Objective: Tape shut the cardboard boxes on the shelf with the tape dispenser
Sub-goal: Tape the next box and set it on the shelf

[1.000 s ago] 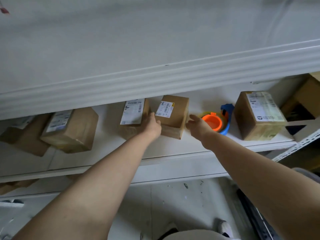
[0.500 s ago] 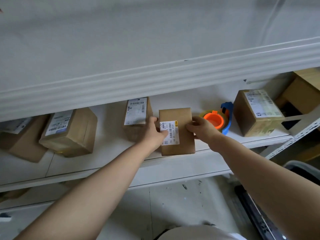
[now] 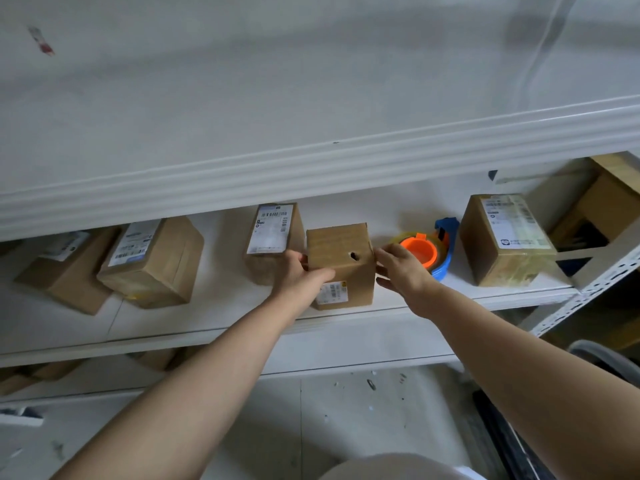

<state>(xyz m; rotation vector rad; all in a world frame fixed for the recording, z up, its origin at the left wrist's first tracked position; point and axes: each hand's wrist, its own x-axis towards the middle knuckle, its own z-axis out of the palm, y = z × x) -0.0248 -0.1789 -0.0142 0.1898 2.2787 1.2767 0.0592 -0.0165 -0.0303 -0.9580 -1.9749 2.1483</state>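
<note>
A small cardboard box (image 3: pixel 346 268) stands near the front edge of the white shelf (image 3: pixel 207 320). Its top face has a small hole, and its label faces me low on the front. My left hand (image 3: pixel 301 275) grips the box's left side, thumb across the front. My right hand (image 3: pixel 398 268) touches the right side with its fingers spread. The tape dispenser (image 3: pixel 417 251), with an orange core, a clear roll and a blue handle, lies on the shelf just behind my right hand. Neither hand holds it.
A labelled box (image 3: pixel 270 233) sits right behind my left hand. Two more boxes (image 3: pixel 152 261) (image 3: pixel 65 268) lie to the left, and a taped box (image 3: pixel 505 240) to the right. An open box (image 3: pixel 602 206) fills the far right corner. An upper shelf (image 3: pixel 311 161) overhangs closely.
Both hands pulled the small box forward and tipped it over. The label went from the top to the front face, and a face with a hole is now up.
</note>
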